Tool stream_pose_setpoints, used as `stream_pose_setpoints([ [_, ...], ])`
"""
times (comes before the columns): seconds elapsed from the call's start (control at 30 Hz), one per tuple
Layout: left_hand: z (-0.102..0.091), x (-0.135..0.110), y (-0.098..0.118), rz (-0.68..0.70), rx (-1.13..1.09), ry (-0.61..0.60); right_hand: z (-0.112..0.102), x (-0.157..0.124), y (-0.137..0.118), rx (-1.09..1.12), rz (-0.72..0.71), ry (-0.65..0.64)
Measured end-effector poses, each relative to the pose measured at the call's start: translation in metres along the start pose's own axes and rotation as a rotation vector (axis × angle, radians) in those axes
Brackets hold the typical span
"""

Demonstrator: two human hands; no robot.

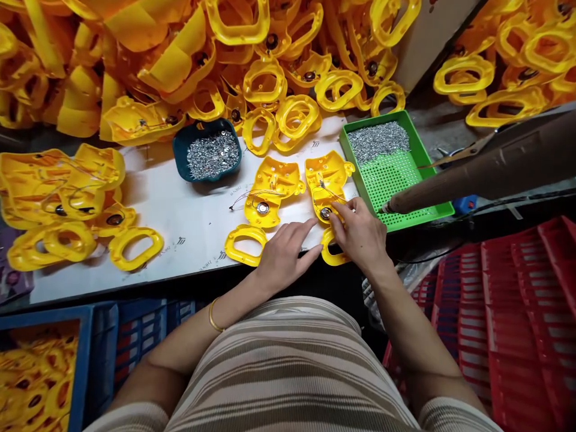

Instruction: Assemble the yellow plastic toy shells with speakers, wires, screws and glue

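Right-hand yellow shell (pixel 327 171) lies open side up on the table (pixel 198 222), just beyond both hands. Right hand (pixel 362 234) is over its lower right, thumb and fingers bunched by the round speaker (pixel 325 213); can't tell if they're pinching anything. Left hand (pixel 283 255) is loosely spread, holding nothing visible, left of that shell's handle loop (pixel 332 258). Second shell (pixel 274 175) sits ahead of the left hand. Green basket (pixel 378 180) is just right of the first shell.

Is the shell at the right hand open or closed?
Open: the yellow shell lies hollow side up, its wires and round metal part exposed.
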State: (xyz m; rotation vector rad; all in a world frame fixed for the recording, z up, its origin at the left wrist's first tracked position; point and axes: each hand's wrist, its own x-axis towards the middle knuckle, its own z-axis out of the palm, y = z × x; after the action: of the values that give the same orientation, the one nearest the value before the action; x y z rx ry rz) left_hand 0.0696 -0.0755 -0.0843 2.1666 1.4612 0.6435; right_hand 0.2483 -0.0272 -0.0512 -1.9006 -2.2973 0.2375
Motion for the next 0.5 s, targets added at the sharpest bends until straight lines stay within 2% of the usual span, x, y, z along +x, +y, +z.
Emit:
stream_pose_setpoints([
  [0.1, 0.002, 0.012, 0.006, 0.016, 0.055, -0.002, 0.005, 0.005, 0.003, 0.051, 0.006, -0.033],
  [0.23, 0.002, 0.013, 0.005, -0.009, -0.051, 0.076, 0.011, 0.001, 0.011, 0.319, 0.039, 0.067],
  [0.3, 0.001, 0.014, 0.005, -0.094, -0.246, 0.138, 0.013, -0.003, 0.014, 0.452, 0.023, 0.191],
  [0.37, 0.0, 0.018, 0.007, -0.251, -0.521, 0.154, 0.012, -0.007, 0.014, 0.507, -0.033, 0.352],
  [0.43, -0.003, 0.027, 0.01, -0.437, -0.814, 0.128, 0.01, -0.012, 0.011, 0.48, -0.133, 0.49],
  [0.5, -0.006, 0.036, 0.013, -0.576, -1.048, 0.106, 0.009, -0.016, 0.006, 0.414, -0.235, 0.556],
])
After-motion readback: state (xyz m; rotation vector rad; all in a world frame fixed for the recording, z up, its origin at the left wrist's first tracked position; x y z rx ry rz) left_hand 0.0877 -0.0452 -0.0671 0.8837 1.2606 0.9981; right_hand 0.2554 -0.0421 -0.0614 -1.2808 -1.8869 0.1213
